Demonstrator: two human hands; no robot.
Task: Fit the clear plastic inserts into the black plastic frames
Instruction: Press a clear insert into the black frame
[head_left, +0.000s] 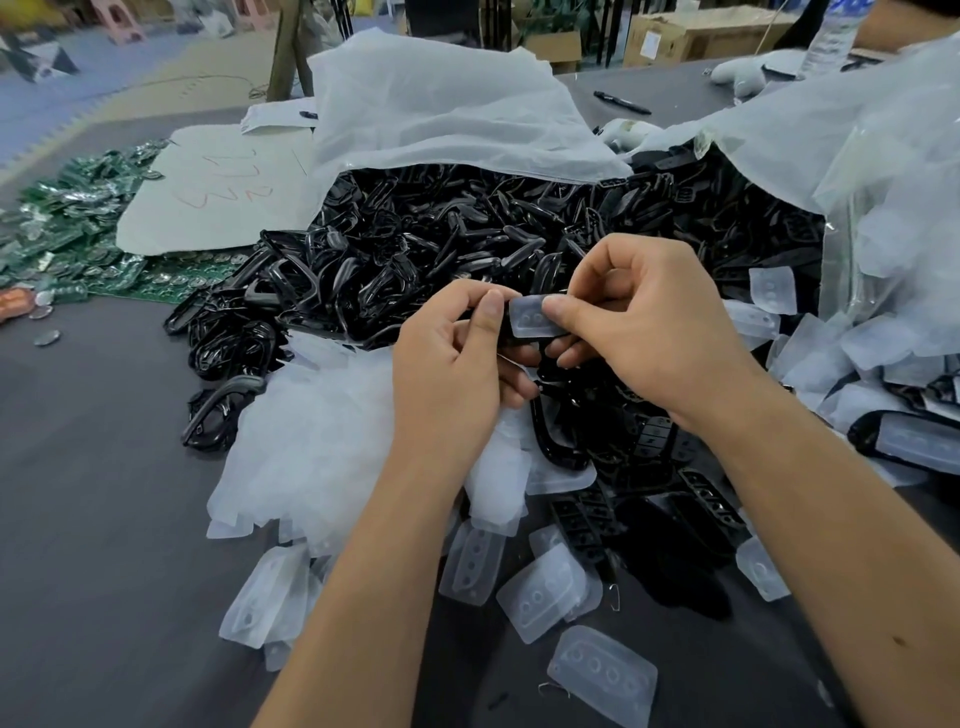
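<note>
Right hand (644, 332) fingers curled, pinching a clear rectangular plastic insert (535, 317). Left hand (457, 364) fingers curled, gripping a black plastic frame (511, 338) beneath it. Red scrawl on grey sheet (218, 192) unreadable.

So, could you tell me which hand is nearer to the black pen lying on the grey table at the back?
Right. The right hand lies below the black pen; the left hand lies farther down-left.

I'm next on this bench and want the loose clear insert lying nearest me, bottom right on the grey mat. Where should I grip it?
Probably by its two long edges, coming down from above. The clear insert lies flat on the mat, apart from the other inserts, with both long edges exposed. Its face is thin with a row of round dimples, so a thumb-and-finger pinch across the narrow width should hold better than pressing the face.
</note>
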